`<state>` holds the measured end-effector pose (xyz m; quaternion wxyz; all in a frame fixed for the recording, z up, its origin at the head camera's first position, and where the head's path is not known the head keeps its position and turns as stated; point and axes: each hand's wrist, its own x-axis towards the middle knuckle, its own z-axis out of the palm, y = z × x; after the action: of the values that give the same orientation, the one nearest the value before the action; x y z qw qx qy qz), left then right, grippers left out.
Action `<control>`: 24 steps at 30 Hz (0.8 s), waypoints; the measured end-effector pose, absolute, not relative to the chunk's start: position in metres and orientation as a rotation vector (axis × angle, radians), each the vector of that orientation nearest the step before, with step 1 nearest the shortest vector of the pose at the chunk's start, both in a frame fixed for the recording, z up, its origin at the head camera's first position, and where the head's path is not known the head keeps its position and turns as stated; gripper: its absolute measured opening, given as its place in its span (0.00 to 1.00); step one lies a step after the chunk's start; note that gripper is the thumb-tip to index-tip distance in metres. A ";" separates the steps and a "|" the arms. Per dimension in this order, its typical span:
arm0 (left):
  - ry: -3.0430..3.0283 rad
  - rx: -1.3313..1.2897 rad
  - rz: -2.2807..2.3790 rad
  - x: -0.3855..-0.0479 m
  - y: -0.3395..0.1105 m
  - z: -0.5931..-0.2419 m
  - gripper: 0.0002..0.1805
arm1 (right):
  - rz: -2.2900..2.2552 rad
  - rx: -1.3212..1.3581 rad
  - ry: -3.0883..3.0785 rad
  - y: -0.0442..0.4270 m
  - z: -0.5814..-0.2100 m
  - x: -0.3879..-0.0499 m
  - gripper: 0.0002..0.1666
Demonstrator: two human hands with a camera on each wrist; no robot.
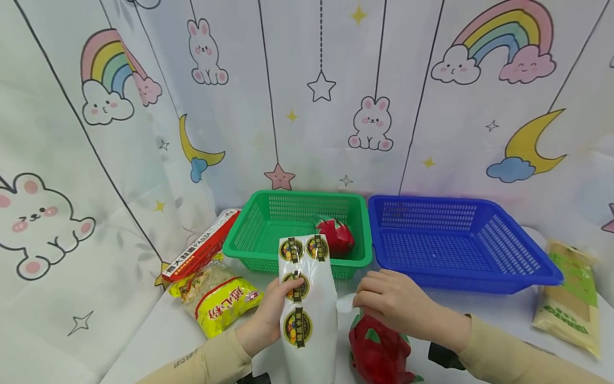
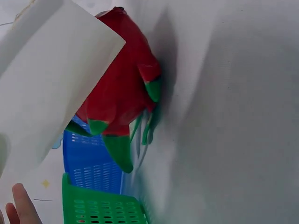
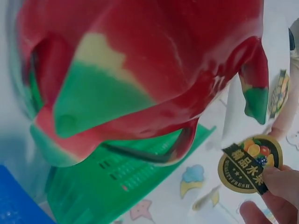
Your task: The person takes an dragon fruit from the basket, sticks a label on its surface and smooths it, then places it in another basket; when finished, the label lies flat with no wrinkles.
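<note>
My left hand (image 1: pixel 268 312) grips a white sheet (image 1: pixel 316 330) bearing several round black-and-gold fruit stickers, its thumb on the front. Between thumb and finger my right hand (image 1: pixel 395 304) pinches one round sticker (image 3: pixel 250 163), seen face-on in the right wrist view. Below that hand a red dragon fruit (image 1: pixel 379 349) with green tips lies on the table, just right of the sheet. In the left wrist view the sheet (image 2: pixel 51 70) partly covers the dragon fruit (image 2: pixel 121 79), and some fingers (image 2: pixel 24 205) show at the lower left.
A green basket (image 1: pixel 297 198) holds another dragon fruit (image 1: pixel 337 237). Beside it stands a blue basket (image 1: pixel 431 277). On the left lie a red pasta box (image 1: pixel 201 248) and a yellow noodle bag (image 1: pixel 223 301); a green-and-beige bag (image 1: pixel 568 298) lies at the right. A patterned curtain (image 1: pixel 297 144) hangs behind.
</note>
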<state>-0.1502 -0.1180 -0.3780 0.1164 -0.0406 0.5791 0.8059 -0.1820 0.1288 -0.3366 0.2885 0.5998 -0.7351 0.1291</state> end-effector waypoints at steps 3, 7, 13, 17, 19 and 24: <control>1.674 -0.133 2.345 -0.147 -0.119 -0.385 0.24 | 0.376 1.587 -1.953 0.134 -0.337 -0.182 0.09; 1.633 -0.142 2.304 -0.141 -0.119 -0.400 0.22 | 0.397 1.571 -1.921 0.139 -0.338 -0.182 0.13; 1.641 -0.149 2.261 -0.134 -0.120 -0.424 0.21 | 0.390 1.526 -1.944 0.142 -0.337 -0.181 0.21; 1.596 -0.195 2.235 -0.130 -0.122 -0.435 0.22 | 0.398 1.536 -1.934 0.143 -0.337 -0.180 0.19; 1.594 -0.202 2.211 -0.129 -0.124 -0.440 0.23 | 0.400 1.531 -1.939 0.144 -0.337 -0.180 0.20; 1.739 -0.145 2.061 -0.134 -0.132 -0.451 0.24 | 0.391 1.493 -1.988 0.147 -0.338 -0.179 0.24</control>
<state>-0.1339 -0.1320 -0.4509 0.2187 -0.0526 0.6282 0.7448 -0.1790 0.1475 -0.3383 0.3074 0.5646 -0.7516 0.1479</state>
